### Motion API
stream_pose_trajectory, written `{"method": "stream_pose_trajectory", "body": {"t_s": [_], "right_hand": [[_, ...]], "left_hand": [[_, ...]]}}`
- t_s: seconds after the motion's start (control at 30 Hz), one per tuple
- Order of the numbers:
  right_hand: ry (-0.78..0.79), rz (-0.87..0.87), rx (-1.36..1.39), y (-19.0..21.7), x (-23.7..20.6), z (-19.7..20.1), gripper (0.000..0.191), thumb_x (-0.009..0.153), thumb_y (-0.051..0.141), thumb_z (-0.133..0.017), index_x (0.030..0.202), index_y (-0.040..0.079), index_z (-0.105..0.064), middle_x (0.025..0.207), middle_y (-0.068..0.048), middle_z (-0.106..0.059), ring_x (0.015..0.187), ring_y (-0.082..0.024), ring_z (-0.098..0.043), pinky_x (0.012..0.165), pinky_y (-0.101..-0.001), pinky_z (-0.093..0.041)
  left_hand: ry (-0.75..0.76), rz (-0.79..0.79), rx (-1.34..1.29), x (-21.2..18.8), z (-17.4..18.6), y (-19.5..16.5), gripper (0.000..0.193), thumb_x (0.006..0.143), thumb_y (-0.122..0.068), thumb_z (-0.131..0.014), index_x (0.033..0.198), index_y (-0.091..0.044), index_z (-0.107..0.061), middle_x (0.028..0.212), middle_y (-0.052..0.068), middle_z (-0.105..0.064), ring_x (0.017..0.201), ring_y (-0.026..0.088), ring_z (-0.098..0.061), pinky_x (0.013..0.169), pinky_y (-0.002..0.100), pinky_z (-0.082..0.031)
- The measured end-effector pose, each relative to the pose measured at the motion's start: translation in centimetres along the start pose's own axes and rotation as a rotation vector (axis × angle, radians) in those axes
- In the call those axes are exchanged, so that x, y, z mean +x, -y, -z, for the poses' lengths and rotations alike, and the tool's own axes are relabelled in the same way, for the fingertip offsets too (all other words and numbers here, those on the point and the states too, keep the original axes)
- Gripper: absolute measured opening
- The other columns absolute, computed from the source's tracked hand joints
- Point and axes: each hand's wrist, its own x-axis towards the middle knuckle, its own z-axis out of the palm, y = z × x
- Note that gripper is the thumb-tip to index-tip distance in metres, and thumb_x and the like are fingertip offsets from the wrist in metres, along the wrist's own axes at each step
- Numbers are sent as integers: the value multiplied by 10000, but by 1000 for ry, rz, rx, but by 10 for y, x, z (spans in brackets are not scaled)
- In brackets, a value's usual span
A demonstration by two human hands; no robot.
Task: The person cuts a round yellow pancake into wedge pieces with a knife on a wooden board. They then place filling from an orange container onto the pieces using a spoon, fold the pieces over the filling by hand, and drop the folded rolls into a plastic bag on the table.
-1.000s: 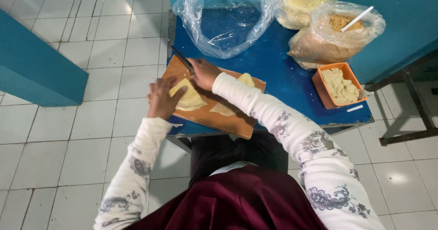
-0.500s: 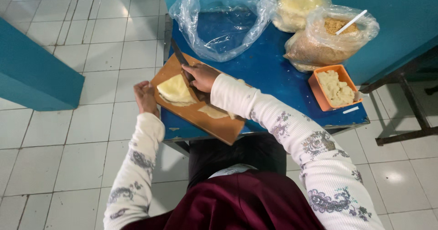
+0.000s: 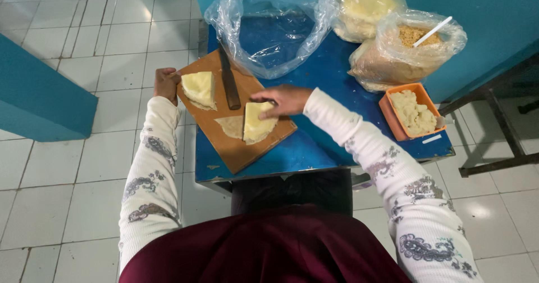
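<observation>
The near right part of the blue table (image 3: 337, 148) lies bare, so a hand can pass there between the wooden cutting board (image 3: 224, 143) and the orange tub (image 3: 393, 112). Farther back the way is crowded: a clear plastic bag (image 3: 269, 25) slumps against the board's far edge, with two filled bags (image 3: 387, 53) beside it. On the board, a knife (image 3: 228, 81) lies between the two dough stacks.

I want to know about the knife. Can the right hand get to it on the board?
Probably yes. The right hand rests on a folded dough piece right beside the knife, which lies bare on the cutting board, nothing between them.
</observation>
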Motion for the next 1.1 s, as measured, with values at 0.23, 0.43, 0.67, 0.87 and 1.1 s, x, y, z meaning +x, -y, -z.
{"method": "stream_pose_trajectory", "body": {"t_s": [0.23, 0.43, 0.67, 0.87, 1.1], "right_hand": [[-62, 1, -59, -30, 8, -24, 692, 782, 411, -843, 1293, -2, -624, 1168, -180, -708, 1062, -277, -696, 902, -371, -547], [-96, 37, 100, -42, 8, -33, 627, 721, 294, -890, 1171, -22, -589, 1079, -136, -712, 970, -206, -698, 830, -324, -557], [-155, 10, 490, -65, -14, -43, 593, 798, 209, -873, 1255, -2, -560, 1141, -92, -679, 1068, -170, -643, 930, -305, -523], [-305, -18, 1093, -72, -62, -28, 621, 877, 131, -771, 1430, 1, -520, 1305, -84, -653, 1217, -177, -622, 1051, -297, -487], [-636, -75, 1154, -79, -130, -31, 549, 902, 101, -715, 1408, 16, -521, 1277, -94, -645, 1195, -195, -641, 1004, -323, -509]], "left_hand": [[-177, -225, 447, 10, -6, 6, 286, 971, -124, -651, 1232, -77, -544, 1220, 138, -550, 1103, 316, -487, 936, 453, -467], [-225, -488, 938, -7, 0, 6, 342, 1029, -371, -673, 1194, -71, -656, 1228, 152, -596, 1171, 374, -488, 1053, 482, -405], [180, -79, 1048, -7, -11, -4, 725, 842, -566, -771, 1205, 40, -610, 1172, 192, -569, 1035, 316, -611, 784, 425, -558], [417, 268, 1295, 7, -19, -34, 692, 802, -642, -767, 924, 39, -742, 898, 180, -755, 799, 333, -694, 797, 445, -544], [285, 107, 711, -16, 2, -12, 534, 848, -380, -816, 1134, 9, -588, 978, 135, -710, 835, 204, -686, 732, 342, -561]]}}
